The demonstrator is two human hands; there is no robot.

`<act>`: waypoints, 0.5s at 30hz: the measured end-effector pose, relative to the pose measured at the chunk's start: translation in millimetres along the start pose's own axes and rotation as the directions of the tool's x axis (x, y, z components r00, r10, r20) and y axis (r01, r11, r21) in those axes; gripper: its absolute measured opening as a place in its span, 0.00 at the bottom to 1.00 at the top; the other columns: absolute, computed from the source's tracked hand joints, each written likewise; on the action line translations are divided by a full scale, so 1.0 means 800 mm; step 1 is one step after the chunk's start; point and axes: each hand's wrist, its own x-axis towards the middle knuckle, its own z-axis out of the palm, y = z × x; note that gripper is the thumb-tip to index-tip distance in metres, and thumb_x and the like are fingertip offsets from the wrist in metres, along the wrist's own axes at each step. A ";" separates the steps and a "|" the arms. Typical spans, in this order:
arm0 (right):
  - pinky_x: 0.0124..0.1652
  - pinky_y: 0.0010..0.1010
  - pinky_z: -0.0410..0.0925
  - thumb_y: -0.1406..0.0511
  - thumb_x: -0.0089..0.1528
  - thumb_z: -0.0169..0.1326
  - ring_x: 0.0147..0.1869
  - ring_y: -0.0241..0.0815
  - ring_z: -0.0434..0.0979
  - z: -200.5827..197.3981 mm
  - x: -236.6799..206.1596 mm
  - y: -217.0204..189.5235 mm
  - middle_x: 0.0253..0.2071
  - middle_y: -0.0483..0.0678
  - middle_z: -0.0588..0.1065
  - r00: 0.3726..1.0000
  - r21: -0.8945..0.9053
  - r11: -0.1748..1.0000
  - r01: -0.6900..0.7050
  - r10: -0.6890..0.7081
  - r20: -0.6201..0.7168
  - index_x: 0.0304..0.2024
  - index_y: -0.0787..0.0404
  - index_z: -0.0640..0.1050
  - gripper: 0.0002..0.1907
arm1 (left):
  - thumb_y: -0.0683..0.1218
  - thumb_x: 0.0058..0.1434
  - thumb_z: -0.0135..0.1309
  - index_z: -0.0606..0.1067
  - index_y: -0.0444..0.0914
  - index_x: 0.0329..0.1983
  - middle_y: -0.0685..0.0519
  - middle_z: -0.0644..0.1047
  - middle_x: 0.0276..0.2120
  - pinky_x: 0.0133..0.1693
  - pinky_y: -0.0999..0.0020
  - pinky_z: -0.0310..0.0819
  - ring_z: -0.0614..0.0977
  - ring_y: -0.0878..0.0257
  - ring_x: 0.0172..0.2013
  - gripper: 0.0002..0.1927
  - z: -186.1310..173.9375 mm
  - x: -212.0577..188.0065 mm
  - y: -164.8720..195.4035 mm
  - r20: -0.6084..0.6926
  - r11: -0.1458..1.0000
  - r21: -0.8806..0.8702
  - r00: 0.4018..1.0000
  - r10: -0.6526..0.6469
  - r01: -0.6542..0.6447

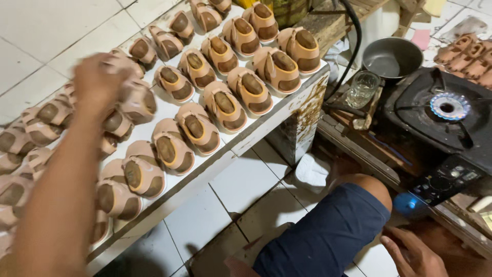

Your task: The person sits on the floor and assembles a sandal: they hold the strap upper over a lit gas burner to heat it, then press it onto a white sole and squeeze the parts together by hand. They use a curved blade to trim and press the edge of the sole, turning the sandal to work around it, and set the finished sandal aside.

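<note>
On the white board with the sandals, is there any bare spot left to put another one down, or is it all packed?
The board is crowded: sandals stand in tight rows nearly to its front edge. Only a thin bare strip runs along that edge. The left hand reaches over the back rows. Open floor tiles lie below the board; the right hand rests beside the knee, near the lit burner.

A small shoemaking workshop: rows of pink sandals (224, 105) fill a white bench (266, 120) at left, lit gas stove (450, 106) at right.

L hand (97, 82) blurred, grip unclear
</note>
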 end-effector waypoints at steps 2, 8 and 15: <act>0.49 0.32 0.74 0.63 0.59 0.60 0.47 0.40 0.85 -0.004 -0.001 -0.009 0.43 0.52 0.84 1.000 0.085 0.996 0.022 -0.021 -0.009 0.47 0.64 0.83 0.16 | 0.47 0.64 0.68 0.80 0.37 0.50 0.47 0.79 0.39 0.38 0.60 0.72 0.79 0.56 0.37 0.15 -0.053 -0.012 0.010 0.011 0.965 -0.235 0.994 -0.113 0.113; 0.53 0.41 0.77 0.64 0.68 0.52 0.49 0.54 0.85 0.027 -0.001 -0.091 0.44 0.64 0.83 0.986 0.686 0.710 -0.160 0.142 0.082 0.52 0.73 0.80 0.18 | 0.43 0.68 0.65 0.78 0.36 0.37 0.55 0.78 0.32 0.30 0.72 0.65 0.73 0.66 0.29 0.08 -0.111 -0.153 0.127 0.072 0.747 -0.659 0.996 -0.061 0.093; 0.45 0.47 0.73 0.40 0.70 0.41 0.50 0.57 0.80 0.073 -0.047 -0.146 0.52 0.60 0.78 0.760 0.699 -0.476 -0.534 0.092 0.643 0.67 0.62 0.68 0.38 | 0.53 0.54 0.63 0.70 0.36 0.63 0.37 0.72 0.62 0.65 0.42 0.67 0.75 0.40 0.63 0.35 -0.011 -0.303 0.297 -0.076 0.139 -0.874 0.413 0.908 -0.466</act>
